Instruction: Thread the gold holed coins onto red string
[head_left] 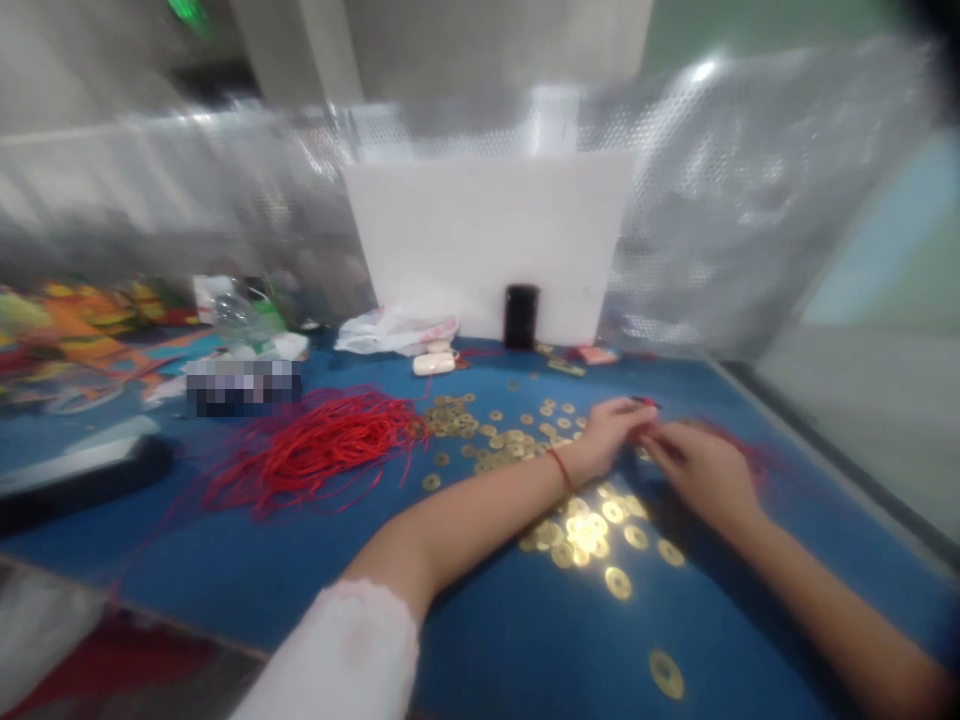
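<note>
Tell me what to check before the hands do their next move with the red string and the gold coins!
1. Left hand pinches the red string at its fingertips: ok.
2. Right hand grips it too: cannot tell, too blurred; it meets the left hand there.
3. Gold coins close by: ok, they lie loose under both wrists.
4. Spare red cords at hand: ok, a pile lies left of the coins on the blue table.
5. Coins kept together: not ok, a stray coin lies apart, closer to the person.
6. A coin on the string: cannot tell.
</note>
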